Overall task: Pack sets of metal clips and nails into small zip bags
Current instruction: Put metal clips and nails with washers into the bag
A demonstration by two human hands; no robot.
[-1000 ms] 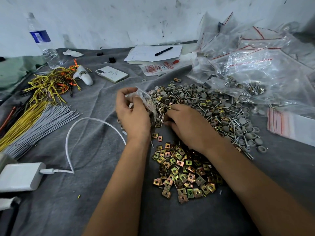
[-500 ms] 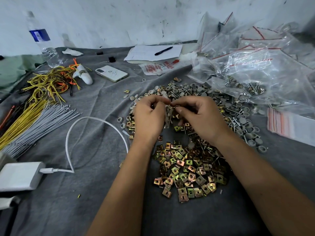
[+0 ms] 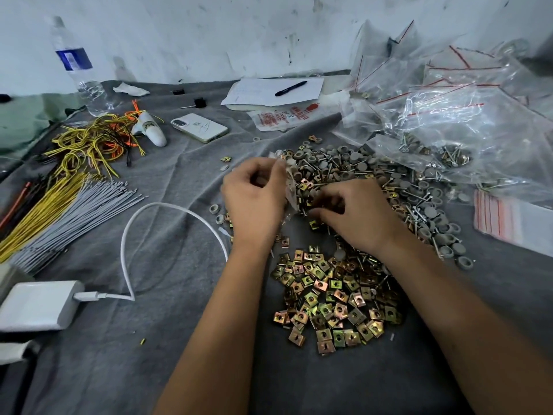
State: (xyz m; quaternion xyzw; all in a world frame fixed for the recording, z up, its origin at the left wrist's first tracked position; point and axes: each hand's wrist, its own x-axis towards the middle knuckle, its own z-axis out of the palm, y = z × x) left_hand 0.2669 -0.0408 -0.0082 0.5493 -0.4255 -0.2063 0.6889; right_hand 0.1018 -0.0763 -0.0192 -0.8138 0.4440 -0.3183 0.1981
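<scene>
A heap of square brass-coloured metal clips [image 3: 332, 298] lies on the grey cloth near me. Behind it spreads a pile of nails with grey round caps [image 3: 389, 187]. My left hand [image 3: 254, 202] pinches a small clear zip bag [image 3: 291, 187] and holds it upright above the piles. My right hand [image 3: 356, 214] is just right of the bag with curled fingers at the bag's side, among clips; what it pinches is blurred. Filled and empty zip bags [image 3: 449, 127] are heaped at the back right.
A stack of flat red-striped zip bags [image 3: 508, 223] lies at the right. Left of my hands run a white cable [image 3: 167, 211], a white charger [image 3: 39, 304], grey and yellow wire bundles [image 3: 68, 211], a phone [image 3: 199, 127] and a water bottle [image 3: 79, 67]. Paper with a pen [image 3: 275, 89] lies at the back.
Both hands met over the piles half a second ago; now my left hand has lifted the small bag higher and my right hand has dropped slightly to its lower right.
</scene>
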